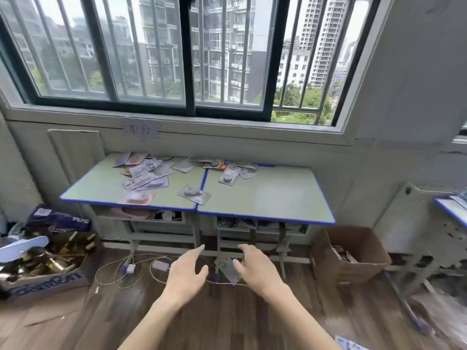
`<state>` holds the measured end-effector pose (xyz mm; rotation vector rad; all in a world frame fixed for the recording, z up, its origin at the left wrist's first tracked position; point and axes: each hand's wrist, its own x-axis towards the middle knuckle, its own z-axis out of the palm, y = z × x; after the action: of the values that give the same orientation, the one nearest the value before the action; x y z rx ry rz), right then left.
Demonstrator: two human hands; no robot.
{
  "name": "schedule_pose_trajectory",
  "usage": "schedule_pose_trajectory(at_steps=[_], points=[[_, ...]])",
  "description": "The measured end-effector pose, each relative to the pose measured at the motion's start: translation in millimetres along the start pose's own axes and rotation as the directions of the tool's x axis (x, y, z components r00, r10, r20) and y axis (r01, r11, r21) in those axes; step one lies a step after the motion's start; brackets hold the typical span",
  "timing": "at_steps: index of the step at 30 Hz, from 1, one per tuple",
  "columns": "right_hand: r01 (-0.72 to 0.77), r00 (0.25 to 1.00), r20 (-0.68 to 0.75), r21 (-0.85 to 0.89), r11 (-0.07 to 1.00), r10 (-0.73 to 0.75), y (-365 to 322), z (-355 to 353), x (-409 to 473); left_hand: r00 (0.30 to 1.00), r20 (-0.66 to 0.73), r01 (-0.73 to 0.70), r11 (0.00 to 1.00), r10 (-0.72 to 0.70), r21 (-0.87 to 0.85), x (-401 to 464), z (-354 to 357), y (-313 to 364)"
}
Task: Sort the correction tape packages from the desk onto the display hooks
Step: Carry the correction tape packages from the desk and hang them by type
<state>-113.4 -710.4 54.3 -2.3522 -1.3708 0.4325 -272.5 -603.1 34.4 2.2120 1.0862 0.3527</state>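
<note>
Standing under the barred window (156,54) were two green desks (273,193) w/ blue edging, pushed side by side. Correction tape packages (147,176) lay scattered over the far half of both tops, thickest at 11 o'clock, w/ one clear-blister pack (194,194) straddling the seam nearer the front edge. Cardboard boxes sat on the wood floor at 9 o'clock (45,269) and 3 o'clock (353,256); contents blurred, hard to make out. Cables (131,271) trailed beneath the desks.

Both hands hovered low in front, well short of the desks. Left hand (188,272) had fingers straight and loosely spread, thumb out, holding nothing. Right hand (255,267) had fingers curled round a single package (228,270), thumb on its face; pack sat btwn thumb and fingers, tilted, lower corner poking out at 6 o'clock. Its print was too blurred to read. No display hooks visible in this view. Shelf items under desks were indistinct.
</note>
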Motion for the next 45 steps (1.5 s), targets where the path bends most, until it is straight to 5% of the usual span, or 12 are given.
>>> schedule_pose_trajectory(at_steps=[14, 29, 45], points=[[0.177, 0.969, 0.184, -0.046, 0.983, -0.166, 23, 11, 242, 0.958, -0.103, 0.264, 0.964, -0.267, -0.041, 171, 6, -38], [0.202, 0.93, 0.331, -0.094, 0.975, -0.16, 4, 46, 410, 0.934, -0.12, 0.345, 0.936, -0.335, 0.068, 313, -28, -66], [-0.13, 0.912, 0.317, -0.383, 0.915, 0.262, -3, 130, 541, 0.969, 0.107, 0.213, 0.972, -0.223, 0.096, 490, -86, -150]])
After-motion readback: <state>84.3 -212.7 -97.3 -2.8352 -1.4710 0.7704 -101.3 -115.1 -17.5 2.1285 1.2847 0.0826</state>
